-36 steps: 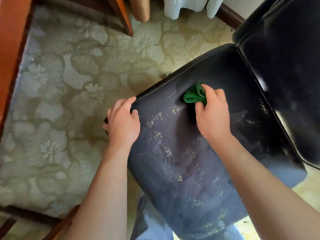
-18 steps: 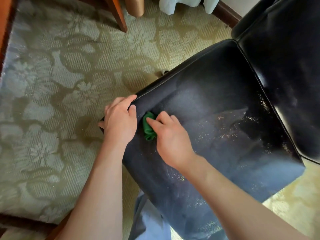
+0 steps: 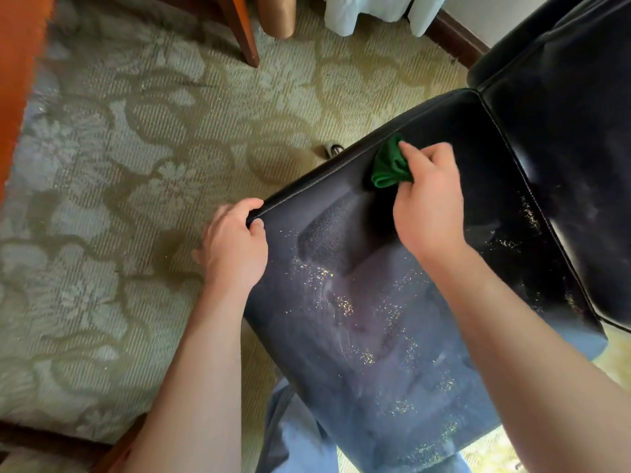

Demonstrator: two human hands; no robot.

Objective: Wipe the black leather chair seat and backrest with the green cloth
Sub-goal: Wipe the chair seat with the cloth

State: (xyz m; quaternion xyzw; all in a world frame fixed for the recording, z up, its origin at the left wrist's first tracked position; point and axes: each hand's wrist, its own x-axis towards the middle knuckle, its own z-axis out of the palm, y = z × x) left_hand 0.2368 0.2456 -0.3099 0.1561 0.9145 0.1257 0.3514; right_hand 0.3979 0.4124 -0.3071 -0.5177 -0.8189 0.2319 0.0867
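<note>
Near the seat's far-left edge: green cloth bunched small, pinched in the curled fingers of the right hand and pressed onto the black leather seat. Left hand clamped on the front-left corner, fingers hooked over the piped edge, thumb on top, apparently steadying the chair. Backrest rising at the right, joined to the seat along a stitched seam.

Cloth: soft, light, limp by the look of it; likely to slip out of a loose grip under a hard rub, so best taken as a wad with fingers wrapped well round. Leather: smooth, glossy, probably slick, with padding that gives under pressure. Glittering specks and pale smears across the middle and near part of the seat, more along the seam — much apparently left to wipe, backrest dull with haze too.

Open room for long strokes toward the near edge; tighter at the seam. Patterned carpet beyond the left edge, wooden leg well apart.
</note>
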